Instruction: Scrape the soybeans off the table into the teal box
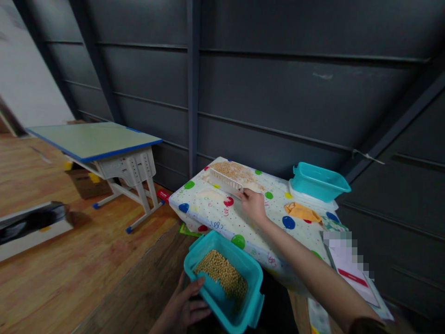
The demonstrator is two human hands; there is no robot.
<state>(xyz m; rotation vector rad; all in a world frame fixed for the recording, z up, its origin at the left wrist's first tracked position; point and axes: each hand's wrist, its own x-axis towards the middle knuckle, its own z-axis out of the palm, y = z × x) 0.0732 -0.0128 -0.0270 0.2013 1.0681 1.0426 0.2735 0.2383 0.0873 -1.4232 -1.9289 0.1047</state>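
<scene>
Turquoise plastic basin [239, 259] sits at six o'clock in the head view, holding round, yellowish beans [220, 269]; the left hand's grip [189, 301] clasps its rim, thumb uppermost. Toward twelve o'clock from it, the right hand's grip [253, 204] pinches one end of a white slotted plastic piece [225, 183] on the balloon-patterned tabletop [205, 211], with loose beans [236, 170] spread just beyond.

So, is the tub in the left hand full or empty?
Neither; it's partly full. Beans cover only part of the inside of the tub, and bare turquoise shows beside them.
</scene>
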